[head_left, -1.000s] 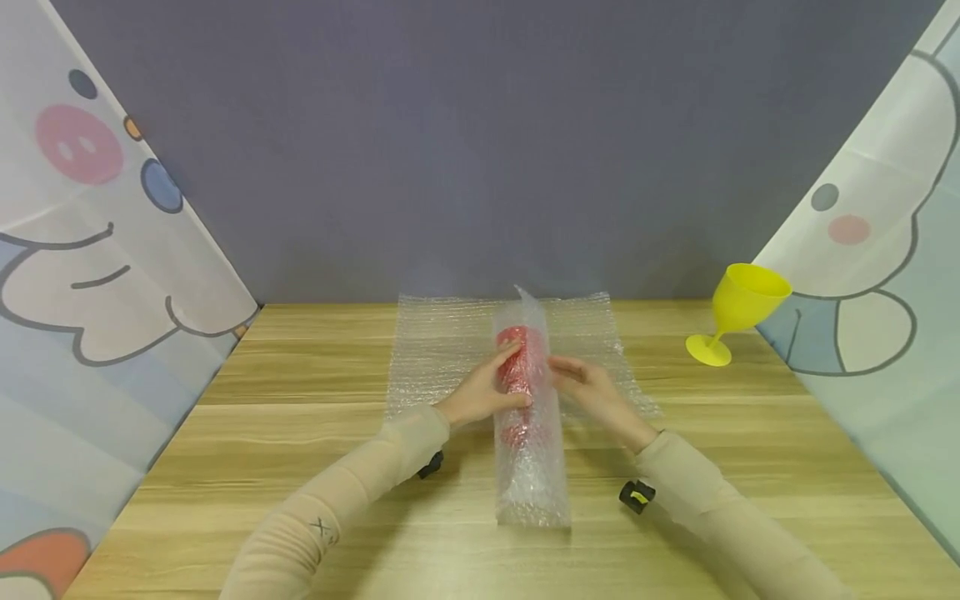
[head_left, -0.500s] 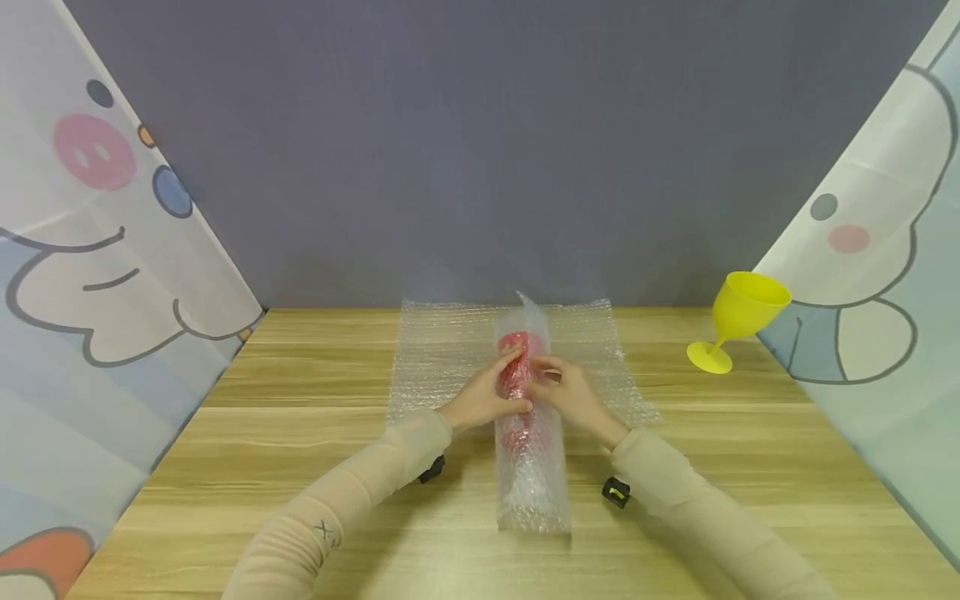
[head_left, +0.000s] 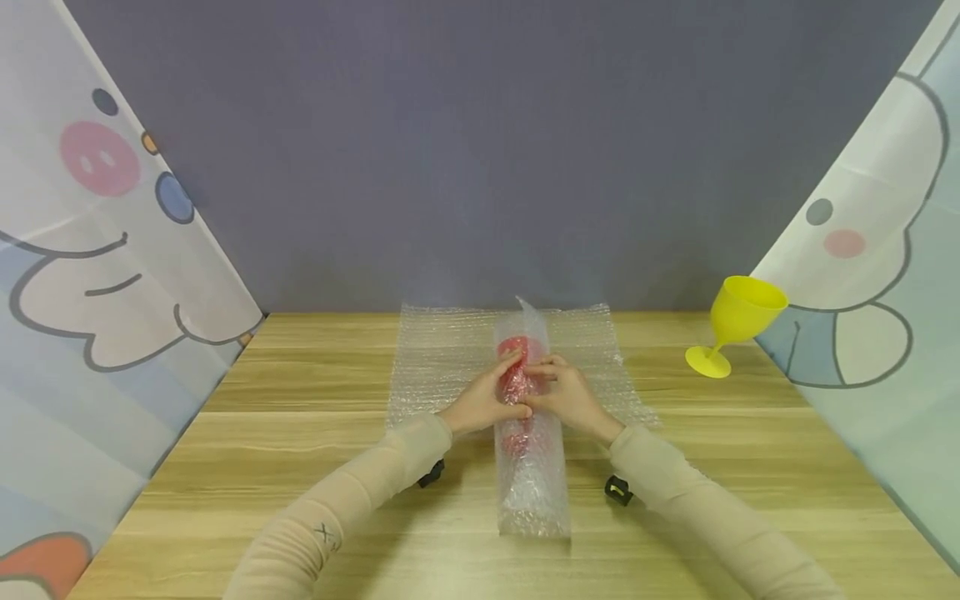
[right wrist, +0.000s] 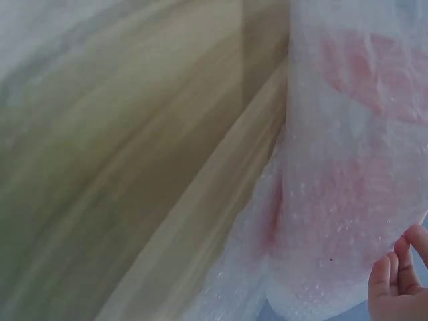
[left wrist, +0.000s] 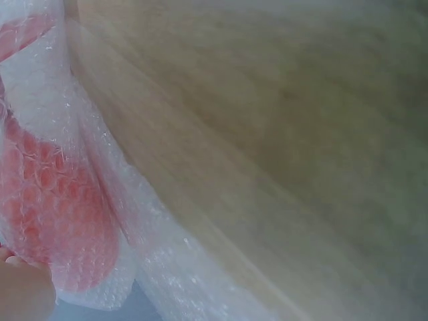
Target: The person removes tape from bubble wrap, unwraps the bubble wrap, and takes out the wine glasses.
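A red goblet [head_left: 514, 385] lies inside a roll of bubble wrap [head_left: 534, 500] in the middle of the table. Through the layers, its bowl [left wrist: 57, 214] shows in the left wrist view, and its round foot [right wrist: 381, 73] shows faintly in the right wrist view. My left hand [head_left: 483, 398] grips the roll from the left, fingers and thumb spread along its top. From the right, my right hand [head_left: 573, 402] holds the roll too, with its fingertips and thumb meeting near those of the left. The undersides of both hands are hidden.
A flat sheet of bubble wrap [head_left: 438, 354] spreads behind and beneath the roll towards the grey back wall [head_left: 480, 158]. A yellow goblet [head_left: 742, 317] stands at the table's back right. Printed cloth panels [head_left: 862, 275] close off both sides.
My right hand has moved left from the roll's right edge onto its top, closer to the left hand. My left hand has kept its grip in place.
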A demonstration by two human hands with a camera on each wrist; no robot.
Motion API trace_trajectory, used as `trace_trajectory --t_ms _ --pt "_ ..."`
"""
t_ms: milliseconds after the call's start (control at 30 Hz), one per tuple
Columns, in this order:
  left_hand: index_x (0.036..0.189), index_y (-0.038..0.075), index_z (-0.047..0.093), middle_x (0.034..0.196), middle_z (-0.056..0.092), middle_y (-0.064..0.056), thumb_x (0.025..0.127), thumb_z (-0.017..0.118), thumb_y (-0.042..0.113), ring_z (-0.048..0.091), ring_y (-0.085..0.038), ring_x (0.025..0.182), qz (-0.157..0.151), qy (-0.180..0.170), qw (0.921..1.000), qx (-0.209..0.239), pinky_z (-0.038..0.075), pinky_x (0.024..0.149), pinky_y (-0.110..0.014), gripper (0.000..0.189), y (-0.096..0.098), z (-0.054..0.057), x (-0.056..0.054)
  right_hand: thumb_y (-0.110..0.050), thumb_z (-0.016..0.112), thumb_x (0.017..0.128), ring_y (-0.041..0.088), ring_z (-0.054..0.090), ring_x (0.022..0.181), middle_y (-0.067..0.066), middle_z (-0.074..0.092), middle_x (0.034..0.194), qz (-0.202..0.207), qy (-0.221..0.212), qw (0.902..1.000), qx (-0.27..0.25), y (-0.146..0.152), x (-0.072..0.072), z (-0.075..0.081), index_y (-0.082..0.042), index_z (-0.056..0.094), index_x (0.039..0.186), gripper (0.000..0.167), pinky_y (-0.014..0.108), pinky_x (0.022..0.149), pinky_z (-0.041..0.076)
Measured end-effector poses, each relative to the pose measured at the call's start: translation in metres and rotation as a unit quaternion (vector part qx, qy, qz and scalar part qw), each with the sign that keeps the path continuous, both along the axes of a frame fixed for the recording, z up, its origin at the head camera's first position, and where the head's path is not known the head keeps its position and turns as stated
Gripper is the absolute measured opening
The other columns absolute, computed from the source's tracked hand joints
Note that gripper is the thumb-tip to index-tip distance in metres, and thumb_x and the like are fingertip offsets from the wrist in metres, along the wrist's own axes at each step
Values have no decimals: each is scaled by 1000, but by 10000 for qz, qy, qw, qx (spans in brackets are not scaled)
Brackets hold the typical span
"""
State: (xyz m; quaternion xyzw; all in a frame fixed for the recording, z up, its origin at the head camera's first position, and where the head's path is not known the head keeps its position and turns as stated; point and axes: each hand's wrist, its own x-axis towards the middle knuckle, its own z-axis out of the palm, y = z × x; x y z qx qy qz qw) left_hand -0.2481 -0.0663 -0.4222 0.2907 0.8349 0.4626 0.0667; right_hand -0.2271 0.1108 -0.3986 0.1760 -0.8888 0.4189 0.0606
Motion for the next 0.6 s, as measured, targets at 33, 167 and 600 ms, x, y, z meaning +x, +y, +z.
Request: trace_trajectory --t_ms 33,167,600 --pt "147 22 19 154 15 7 74 75 34 19 -27 139 -1 19 10000 -18 19 111 -54 93 0 0 0 -12 78 68 34 53 110 13 56 115 -13 1 10000 -28 0 0 0 0 63 113 49 48 94 46" --pt "147 23 18 154 15 6 74 75 34 19 -28 139 -40 54 10000 -18 20 111 -54 93 0 -1 -1 -14 79 67 32 54 108 12 57 113 -87 38 9999 -99 -1 0 -1 0 64 112 49 46 92 48" --pt "148 24 16 154 13 4 75 75 33 17 -31 139 -71 132 9999 -66 20 109 -57 94 0 -3 -1 -11 78 67 33 54 106 14 57 112 -53 -4 10000 -31 -1 -2 -1 -1 63 113 49 47 92 48"
